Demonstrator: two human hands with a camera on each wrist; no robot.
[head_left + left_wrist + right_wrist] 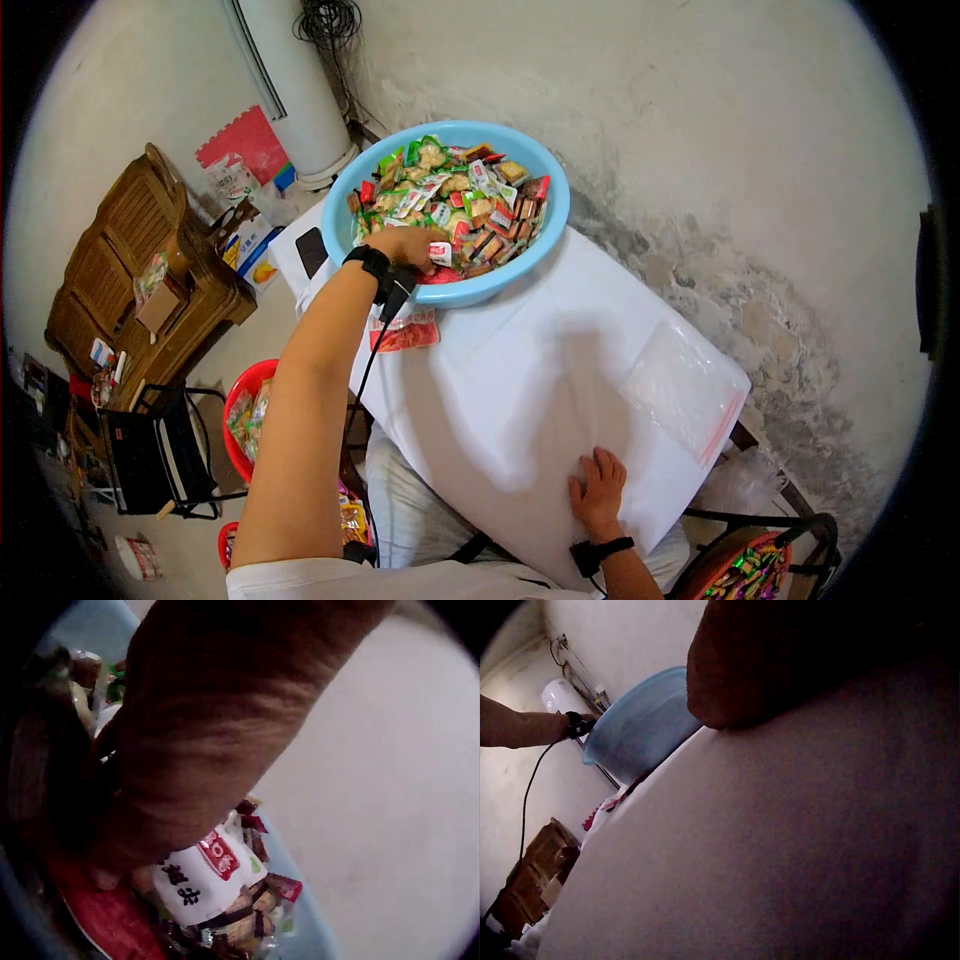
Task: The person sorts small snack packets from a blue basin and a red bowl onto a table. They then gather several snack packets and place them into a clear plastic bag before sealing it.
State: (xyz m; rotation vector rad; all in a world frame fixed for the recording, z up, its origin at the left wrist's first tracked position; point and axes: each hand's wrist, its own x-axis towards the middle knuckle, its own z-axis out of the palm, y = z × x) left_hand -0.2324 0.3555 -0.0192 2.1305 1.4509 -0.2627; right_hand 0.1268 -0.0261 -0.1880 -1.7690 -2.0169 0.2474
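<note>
My left hand (pixel 402 246) reaches down into a light blue basin (pixel 552 190) heaped with small wrapped snacks (pixel 455 185). At its fingers is a white packet (pixel 199 881) with a red label and dark lettering. A red packet (pixel 112 915) lies under the fingertips in the left wrist view. The fingers are largely hidden there, and I cannot tell whether they grip a packet. My right hand (pixel 598 492) rests on the white-covered table (pixel 480 390) near its front edge, fingers loosely spread, holding nothing.
A red packet (pixel 405 331) lies before the basin, and a dark phone (pixel 311 252) to its left. A clear plastic bag (pixel 675 385) is on the table's right. Red tubs of snacks (pixel 240 385) stand below left; another container (pixel 745 572) is lower right. The wall (pixel 700 130) borders the far side.
</note>
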